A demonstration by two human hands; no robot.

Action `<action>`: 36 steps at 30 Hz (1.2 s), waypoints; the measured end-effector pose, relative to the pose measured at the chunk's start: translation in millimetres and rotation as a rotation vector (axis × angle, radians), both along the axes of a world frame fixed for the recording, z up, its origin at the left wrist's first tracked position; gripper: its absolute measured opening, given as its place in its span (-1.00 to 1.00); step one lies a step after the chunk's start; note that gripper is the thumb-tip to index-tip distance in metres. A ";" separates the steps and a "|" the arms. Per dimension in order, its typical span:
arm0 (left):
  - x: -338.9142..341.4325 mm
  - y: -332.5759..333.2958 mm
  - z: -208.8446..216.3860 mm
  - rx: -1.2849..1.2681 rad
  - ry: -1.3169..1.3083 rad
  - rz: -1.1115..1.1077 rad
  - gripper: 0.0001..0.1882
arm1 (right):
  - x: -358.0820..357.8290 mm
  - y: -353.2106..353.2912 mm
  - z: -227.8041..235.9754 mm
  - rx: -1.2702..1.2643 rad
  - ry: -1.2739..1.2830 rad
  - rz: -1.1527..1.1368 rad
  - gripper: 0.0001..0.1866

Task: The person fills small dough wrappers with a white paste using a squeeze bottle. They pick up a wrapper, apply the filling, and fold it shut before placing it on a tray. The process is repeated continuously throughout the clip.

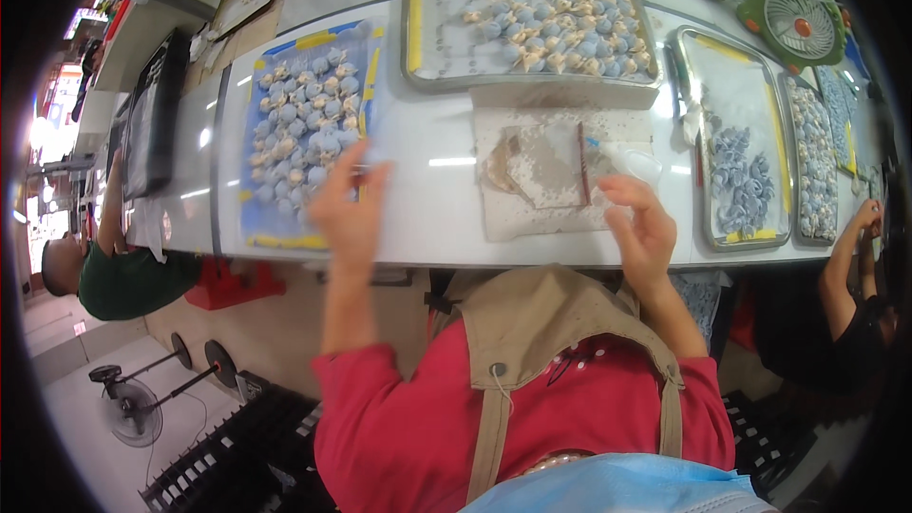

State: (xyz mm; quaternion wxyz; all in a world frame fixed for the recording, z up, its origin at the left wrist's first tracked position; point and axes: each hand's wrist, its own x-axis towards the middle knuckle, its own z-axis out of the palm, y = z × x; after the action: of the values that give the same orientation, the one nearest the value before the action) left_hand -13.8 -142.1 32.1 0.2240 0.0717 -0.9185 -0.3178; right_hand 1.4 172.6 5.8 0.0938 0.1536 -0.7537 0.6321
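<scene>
My left hand [350,204] is smeared by motion above the right edge of a blue-lined tray [371,52]; whether it holds anything cannot be made out. Small grey-blue balls with pale tan tips [296,123] fill that tray. My right hand [644,228] is curled, thumb and forefinger close together, beside a stained work mat [560,142]; anything between them is too small to tell. On the mat lie a thin dark reddish-brown stick [582,163] and a tan, irregular piece [501,166]. A whitish round dish or lid [638,164] rests at the mat's right side.
Behind the mat, a large metal tray [415,24] carries many more tipped balls. At right, another metal tray [781,147] holds loose grey-blue pieces [741,185], with a narrow filled tray [815,161] beyond. A green fan [796,14] stands back right. People work on both sides.
</scene>
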 end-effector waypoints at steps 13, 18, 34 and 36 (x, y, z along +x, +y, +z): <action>-206.9 39.0 -32.8 -0.483 0.097 -0.534 -0.68 | -21.7 38.2 -10.1 0.319 0.109 -0.419 -0.84; -242.4 48.4 -48.6 -0.526 -0.100 -0.556 -0.77 | -20.6 49.7 -14.2 0.361 0.049 -0.417 -0.80; 20.5 151.9 -24.8 1.545 -0.684 -0.491 -0.66 | -10.7 46.6 -21.7 0.241 -0.251 -0.282 -0.67; 22.4 157.4 -24.6 1.543 -0.699 -0.524 -0.66 | -0.7 47.6 -16.8 0.069 -0.302 -0.274 -0.69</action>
State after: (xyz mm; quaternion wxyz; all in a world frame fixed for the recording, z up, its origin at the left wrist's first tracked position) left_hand 8.6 15.4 7.4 -0.2604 0.0830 -0.4509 -0.8497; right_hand 0.7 220.2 -11.0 0.0597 -0.0437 -0.7943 0.6031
